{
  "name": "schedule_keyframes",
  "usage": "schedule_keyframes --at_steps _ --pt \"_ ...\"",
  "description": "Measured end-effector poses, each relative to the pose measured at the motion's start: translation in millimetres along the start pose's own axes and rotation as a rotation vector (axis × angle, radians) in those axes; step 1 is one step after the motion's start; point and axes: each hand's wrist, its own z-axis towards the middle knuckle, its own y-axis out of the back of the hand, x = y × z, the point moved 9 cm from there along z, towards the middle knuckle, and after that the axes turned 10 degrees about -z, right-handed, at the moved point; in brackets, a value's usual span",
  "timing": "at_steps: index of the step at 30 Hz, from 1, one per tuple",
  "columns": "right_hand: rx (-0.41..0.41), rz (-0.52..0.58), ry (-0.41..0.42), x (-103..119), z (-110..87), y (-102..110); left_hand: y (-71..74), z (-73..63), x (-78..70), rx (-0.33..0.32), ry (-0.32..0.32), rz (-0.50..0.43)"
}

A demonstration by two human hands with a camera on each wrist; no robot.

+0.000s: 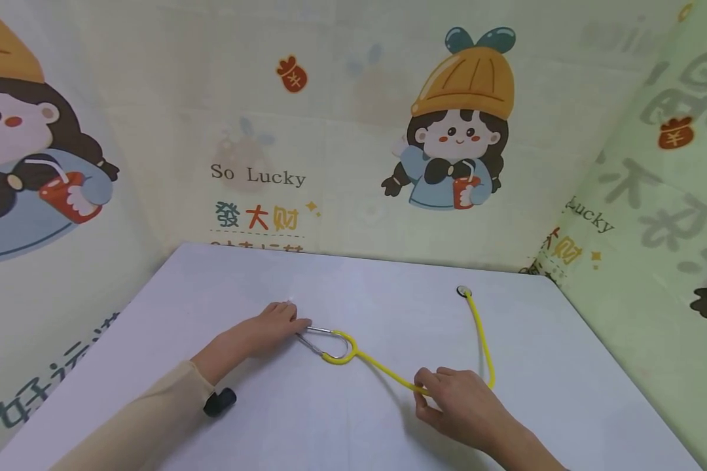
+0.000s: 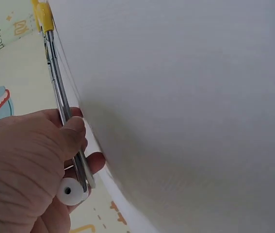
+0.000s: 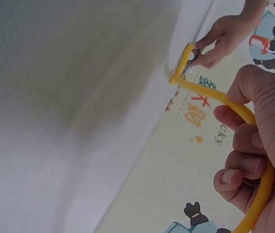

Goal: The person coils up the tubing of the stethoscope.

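A stethoscope with yellow tubing (image 1: 383, 367) stretches across the white table. My left hand (image 1: 273, 327) grips its metal ear tubes (image 1: 315, 347) near the earpieces; a white eartip (image 2: 72, 191) pokes out below the fingers in the left wrist view. Further along, my right hand (image 1: 462, 407) pinches the yellow tube between thumb and fingers, and the tube runs on through the palm in the right wrist view (image 3: 266, 187). Beyond that hand the tubing bends back up to the round chest piece (image 1: 463, 291), which lies near the far right of the table.
The white tabletop (image 1: 259, 418) ends at a printed cloth backdrop (image 1: 353, 131) behind and on both sides. A black strap-like piece (image 1: 220, 401) is at the left wrist, by the beige sleeve (image 1: 147, 418).
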Motion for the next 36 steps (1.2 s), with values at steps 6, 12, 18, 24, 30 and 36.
schedule_keyframes --at_steps 6,12,18,24,30,36 --pt "0.003 0.051 0.023 2 5.2 4 3.3 -5.0 -7.9 -0.051 -0.049 0.027" --pt "-0.053 0.075 0.089 8 11.8 15 4.8 -4.7 -17.9 -0.079 -0.067 0.087" --pt "-0.168 0.062 0.180 15 22.8 34 8.7 -8.4 -33.4 -0.108 -0.105 0.094" --pt "-0.234 0.014 0.191 13 38.0 55 5.3 -12.0 -51.7 -0.112 -0.181 0.091" --pt "-0.179 0.009 0.192 13 51.9 62 0.3 -15.5 -68.9 -0.081 -0.242 0.097" --pt "-0.199 -0.002 0.220 15 60.5 66 0.5 -19.1 -76.2 -0.061 -0.233 0.095"
